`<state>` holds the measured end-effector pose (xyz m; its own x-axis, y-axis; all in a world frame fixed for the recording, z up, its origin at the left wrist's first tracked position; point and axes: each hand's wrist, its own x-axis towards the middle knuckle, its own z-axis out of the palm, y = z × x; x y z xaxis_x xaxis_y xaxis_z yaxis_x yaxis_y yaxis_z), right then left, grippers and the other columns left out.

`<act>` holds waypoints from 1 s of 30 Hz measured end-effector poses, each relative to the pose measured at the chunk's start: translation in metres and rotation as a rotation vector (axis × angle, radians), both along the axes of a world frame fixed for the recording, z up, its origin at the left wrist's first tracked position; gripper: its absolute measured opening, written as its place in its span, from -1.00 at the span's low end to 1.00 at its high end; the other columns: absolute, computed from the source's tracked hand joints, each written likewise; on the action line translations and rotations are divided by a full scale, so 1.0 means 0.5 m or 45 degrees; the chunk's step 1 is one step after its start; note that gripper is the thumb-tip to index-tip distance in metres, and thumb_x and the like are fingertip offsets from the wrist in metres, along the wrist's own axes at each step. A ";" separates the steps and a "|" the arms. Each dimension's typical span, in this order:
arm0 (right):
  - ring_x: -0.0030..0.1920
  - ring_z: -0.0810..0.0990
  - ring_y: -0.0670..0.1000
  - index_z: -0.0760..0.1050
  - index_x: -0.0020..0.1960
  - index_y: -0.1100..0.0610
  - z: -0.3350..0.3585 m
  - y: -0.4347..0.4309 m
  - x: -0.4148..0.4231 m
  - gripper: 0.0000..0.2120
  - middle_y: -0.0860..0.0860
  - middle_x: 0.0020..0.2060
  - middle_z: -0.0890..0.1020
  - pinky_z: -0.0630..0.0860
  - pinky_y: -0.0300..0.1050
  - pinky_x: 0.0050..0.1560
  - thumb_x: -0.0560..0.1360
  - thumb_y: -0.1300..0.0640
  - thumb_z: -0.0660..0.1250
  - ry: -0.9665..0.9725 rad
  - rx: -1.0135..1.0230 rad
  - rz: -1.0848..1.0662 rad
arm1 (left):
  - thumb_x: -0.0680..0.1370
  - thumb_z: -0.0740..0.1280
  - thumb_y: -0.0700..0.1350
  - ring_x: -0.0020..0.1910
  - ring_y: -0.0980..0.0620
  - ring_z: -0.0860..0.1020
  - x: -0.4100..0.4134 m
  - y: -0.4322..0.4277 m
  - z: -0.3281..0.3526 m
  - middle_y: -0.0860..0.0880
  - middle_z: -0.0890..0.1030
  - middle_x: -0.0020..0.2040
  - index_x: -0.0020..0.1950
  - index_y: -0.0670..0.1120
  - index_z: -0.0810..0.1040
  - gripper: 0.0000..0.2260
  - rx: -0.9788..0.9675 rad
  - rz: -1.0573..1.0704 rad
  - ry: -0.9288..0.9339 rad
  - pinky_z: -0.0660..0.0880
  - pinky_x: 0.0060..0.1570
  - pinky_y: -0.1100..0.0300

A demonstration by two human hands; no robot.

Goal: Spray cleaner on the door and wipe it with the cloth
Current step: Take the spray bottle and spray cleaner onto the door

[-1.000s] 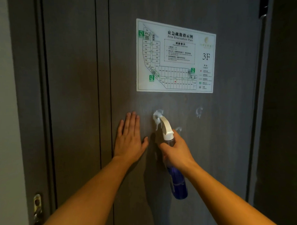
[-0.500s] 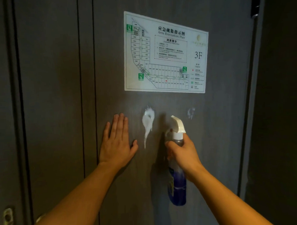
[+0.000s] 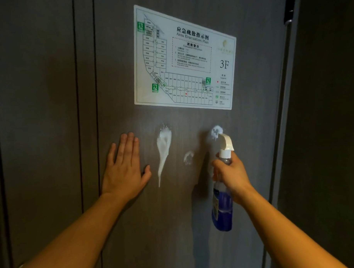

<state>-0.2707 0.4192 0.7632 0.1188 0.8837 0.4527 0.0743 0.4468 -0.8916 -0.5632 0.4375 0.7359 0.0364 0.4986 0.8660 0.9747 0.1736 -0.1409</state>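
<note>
A right hand [image 3: 229, 175] is gripping a spray bottle [image 3: 222, 204] below the evacuation plan [image 3: 184, 59] on the door [image 3: 250, 71], its nozzle at fresh foam [image 3: 216, 131], while the left hand [image 3: 124, 169] is lying spread flat beside a running foam streak [image 3: 163, 148].

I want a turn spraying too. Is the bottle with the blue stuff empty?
Not empty. The clear plastic spray bottle shows blue liquid filling its lower part.
</note>
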 end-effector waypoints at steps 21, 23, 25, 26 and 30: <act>-0.25 0.62 0.01 0.46 0.22 0.09 -0.110 -0.035 -0.101 -0.72 0.20 -0.11 0.64 0.60 -0.26 -0.32 0.54 0.27 0.35 -0.211 -0.126 0.201 | 0.56 0.19 0.22 0.64 -0.13 -0.14 0.005 -0.011 0.004 -0.21 -0.04 0.65 0.63 -0.21 -0.06 -0.18 -0.015 -0.017 -0.011 -0.19 0.59 -0.10; -0.23 0.62 0.06 0.46 0.17 0.05 -0.117 -0.032 -0.105 -0.75 0.26 -0.07 0.64 0.63 -0.21 -0.28 0.54 0.26 0.35 -0.233 -0.117 0.199 | 0.56 0.19 0.21 0.64 -0.13 -0.13 0.004 -0.011 0.003 -0.21 -0.04 0.65 0.63 -0.21 -0.06 -0.18 -0.011 -0.029 -0.017 -0.17 0.59 -0.10; -0.25 0.60 0.06 0.46 0.14 0.05 -0.120 -0.031 -0.104 -0.78 0.27 -0.12 0.63 0.62 -0.18 -0.27 0.54 0.26 0.35 -0.220 -0.099 0.201 | 0.55 0.19 0.20 0.64 -0.12 -0.13 0.003 -0.011 0.003 -0.21 -0.04 0.65 0.63 -0.21 -0.06 -0.18 -0.005 -0.041 -0.023 -0.16 0.60 -0.11; -0.27 0.59 0.06 0.46 0.14 0.06 -0.119 -0.031 -0.103 -0.78 0.24 -0.17 0.61 0.61 -0.17 -0.28 0.54 0.27 0.35 -0.196 -0.091 0.205 | 0.55 0.19 0.20 0.64 -0.13 -0.13 0.003 -0.011 0.003 -0.21 -0.04 0.65 0.63 -0.21 -0.06 -0.18 -0.003 -0.046 -0.022 -0.15 0.60 -0.11; -0.26 0.58 0.07 0.46 0.18 0.07 -0.112 -0.021 -0.097 -0.75 0.19 -0.17 0.59 0.61 -0.16 -0.28 0.55 0.29 0.34 -0.127 -0.104 0.189 | 0.56 0.20 0.19 0.64 -0.14 -0.10 0.001 -0.012 0.001 -0.23 -0.01 0.65 0.63 -0.22 -0.04 -0.19 0.007 -0.066 -0.007 -0.15 0.60 -0.11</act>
